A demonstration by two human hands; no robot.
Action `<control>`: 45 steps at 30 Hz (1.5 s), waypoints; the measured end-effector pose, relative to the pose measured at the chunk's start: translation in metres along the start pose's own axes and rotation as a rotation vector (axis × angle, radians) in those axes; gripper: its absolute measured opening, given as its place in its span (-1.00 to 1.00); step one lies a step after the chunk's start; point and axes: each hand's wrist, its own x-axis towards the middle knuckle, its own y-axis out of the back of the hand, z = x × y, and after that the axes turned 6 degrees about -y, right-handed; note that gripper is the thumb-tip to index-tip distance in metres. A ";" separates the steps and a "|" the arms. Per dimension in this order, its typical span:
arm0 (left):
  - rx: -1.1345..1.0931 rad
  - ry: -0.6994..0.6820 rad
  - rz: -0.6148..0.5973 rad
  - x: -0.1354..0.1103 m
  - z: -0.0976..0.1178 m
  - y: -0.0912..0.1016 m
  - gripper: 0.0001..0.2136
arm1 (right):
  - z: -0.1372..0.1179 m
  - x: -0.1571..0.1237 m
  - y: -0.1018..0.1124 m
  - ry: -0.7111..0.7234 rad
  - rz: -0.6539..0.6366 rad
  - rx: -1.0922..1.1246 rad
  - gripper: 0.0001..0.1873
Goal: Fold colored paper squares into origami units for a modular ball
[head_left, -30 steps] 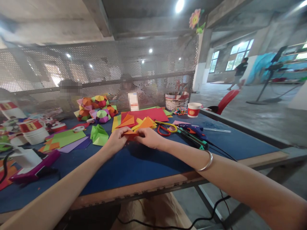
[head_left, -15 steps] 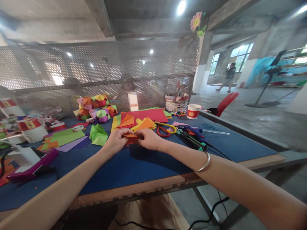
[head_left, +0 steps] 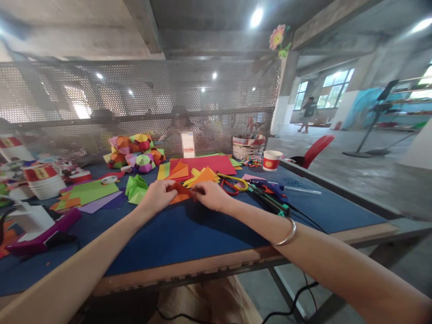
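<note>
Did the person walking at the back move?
Yes, leftward: the person has gone from the right part of the large window to left of it.

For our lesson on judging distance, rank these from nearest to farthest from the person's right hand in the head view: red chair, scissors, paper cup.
Nearest to the right hand first:
1. Scissors, just beyond it, to its right
2. Paper cup, farther back on the blue table
3. Red chair, past the table's right edge
</note>
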 end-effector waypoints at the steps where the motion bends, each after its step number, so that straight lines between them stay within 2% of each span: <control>1: 0.096 0.001 0.019 0.002 -0.004 0.004 -0.77 | 0.003 0.002 0.003 0.011 0.044 -0.004 -0.80; 5: 0.463 -0.008 -0.005 0.011 -0.023 0.023 -0.82 | 0.017 0.012 0.023 -0.073 0.282 -0.104 -0.77; 8: 0.722 0.049 -0.024 0.013 -0.033 0.039 -0.88 | 0.027 0.018 0.034 -0.144 0.348 -0.190 -0.71; 10: 0.788 0.115 -0.040 0.012 -0.036 0.047 -0.90 | 0.031 0.019 0.037 -0.193 0.346 -0.258 -0.69; 13: 0.780 0.155 -0.016 0.010 -0.035 0.055 -0.73 | 0.033 0.017 0.038 -0.283 0.296 -0.354 -0.65; 15: 0.746 0.126 0.033 0.009 -0.033 0.056 -0.57 | 0.033 0.015 0.037 -0.326 0.251 -0.380 -0.60; 17: 0.718 0.088 0.102 0.009 -0.030 0.055 -0.49 | 0.034 0.014 0.036 -0.334 0.211 -0.374 -0.54; 22: 0.590 -0.099 0.314 0.008 -0.023 0.047 -0.52 | 0.038 0.018 0.033 -0.287 0.175 -0.293 -0.49; 24: 0.492 -0.185 0.330 0.009 -0.021 0.040 -0.54 | 0.038 0.021 0.031 -0.279 0.162 -0.246 -0.52; 31: 0.339 -0.245 0.097 0.004 -0.014 0.006 -0.64 | 0.034 0.021 0.026 -0.258 0.115 -0.167 -0.59; 34: 0.361 -0.231 0.047 0.001 -0.011 0.001 -0.69 | 0.033 0.021 0.025 -0.270 0.079 -0.193 -0.58; 38: 0.346 -0.201 -0.051 -0.003 -0.006 0.000 -0.73 | 0.033 0.020 0.024 -0.251 0.151 -0.309 -0.55; 45: 0.178 -0.513 -0.205 -0.017 0.009 -0.024 -0.72 | 0.028 0.017 0.024 -0.345 0.140 -0.360 -0.49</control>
